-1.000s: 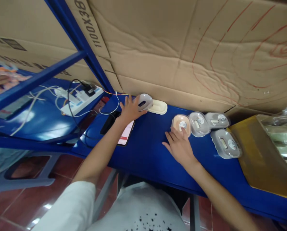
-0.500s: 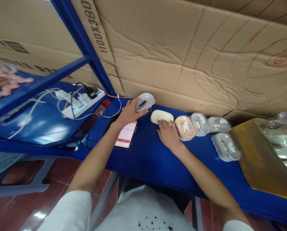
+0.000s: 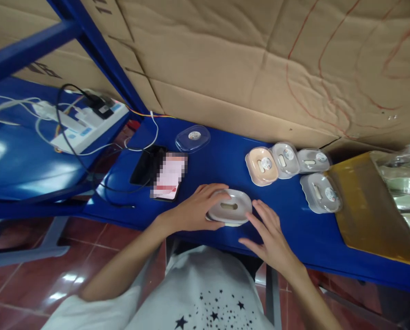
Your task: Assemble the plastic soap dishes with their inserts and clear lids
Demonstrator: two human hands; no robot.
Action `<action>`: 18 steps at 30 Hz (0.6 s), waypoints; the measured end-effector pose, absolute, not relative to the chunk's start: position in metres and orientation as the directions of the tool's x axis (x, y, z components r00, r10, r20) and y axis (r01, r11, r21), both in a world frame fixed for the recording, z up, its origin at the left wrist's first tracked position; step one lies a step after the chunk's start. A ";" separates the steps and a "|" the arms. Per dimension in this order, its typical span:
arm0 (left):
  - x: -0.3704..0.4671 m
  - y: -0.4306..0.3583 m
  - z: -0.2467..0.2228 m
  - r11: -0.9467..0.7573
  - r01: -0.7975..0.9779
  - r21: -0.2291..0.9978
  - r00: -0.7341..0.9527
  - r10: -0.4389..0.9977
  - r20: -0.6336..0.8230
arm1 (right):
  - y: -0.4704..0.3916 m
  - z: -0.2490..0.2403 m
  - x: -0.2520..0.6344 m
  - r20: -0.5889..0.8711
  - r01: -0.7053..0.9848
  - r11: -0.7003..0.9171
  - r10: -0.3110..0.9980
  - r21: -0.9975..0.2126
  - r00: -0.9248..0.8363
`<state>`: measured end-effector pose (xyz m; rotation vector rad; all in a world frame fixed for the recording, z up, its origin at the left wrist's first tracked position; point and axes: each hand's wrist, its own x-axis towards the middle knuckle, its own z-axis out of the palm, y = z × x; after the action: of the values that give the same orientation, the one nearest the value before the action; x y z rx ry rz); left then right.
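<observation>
— What lies at the far left?
— A white power strip (image 3: 84, 130), loaded with plugs, sits on a blue surface behind the metal frame; its cords trail toward a black slab (image 3: 144, 166) and a phone (image 3: 172, 176) with its screen lit, perhaps parked there to stay within reach of power.

— And beyond the phone?
— A clear lid (image 3: 192, 139) bearing a round sticker lies near the cardboard wall (image 3: 225, 68), apparently set aside so the space in front of the worker is free for both hands.

— How do the hands stand?
— The left hand (image 3: 193, 211) clamps the left end of a grey soap dish (image 3: 241, 206), fingers over the rim and thumb low, a hold that likely steadies it. The dish is near the front edge of the blue table (image 3: 221, 172), a pale piece (image 3: 232, 224) showing beneath; whether it is lifted, one cannot tell. The right hand (image 3: 271, 238) is open, thumb and fingers apart, a fingertip at the dish's right rim; contact is unclear.

— To the right?
— A peach box (image 3: 254, 160) and two grey boxes (image 3: 291, 168) line the wall, a fourth box (image 3: 319, 198) beside a brown carton (image 3: 369, 220), seemingly grouped clear of the hands.
</observation>
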<state>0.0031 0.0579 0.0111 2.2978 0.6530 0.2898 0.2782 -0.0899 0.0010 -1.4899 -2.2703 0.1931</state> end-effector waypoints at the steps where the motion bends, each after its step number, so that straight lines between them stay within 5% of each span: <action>1: 0.003 0.058 0.011 -0.636 0.369 0.678 0.855 0.518 0.020 | -0.089 0.000 0.276 0.242 0.848 0.430 0.898 -0.310 -0.367; 13: -0.026 0.030 -0.001 -0.773 0.405 0.489 0.856 0.509 0.095 | -0.086 -0.010 0.258 0.181 0.805 0.578 0.813 -0.135 -0.553; 18: -0.010 0.119 0.027 -0.602 0.734 0.316 0.604 0.790 0.104 | -0.085 -0.009 0.254 0.198 0.834 0.528 0.845 -0.160 -0.497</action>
<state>-0.0101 0.1189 0.0268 2.5904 1.2538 0.3422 0.2537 -0.0847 -0.0085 -1.4124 -2.5183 0.0631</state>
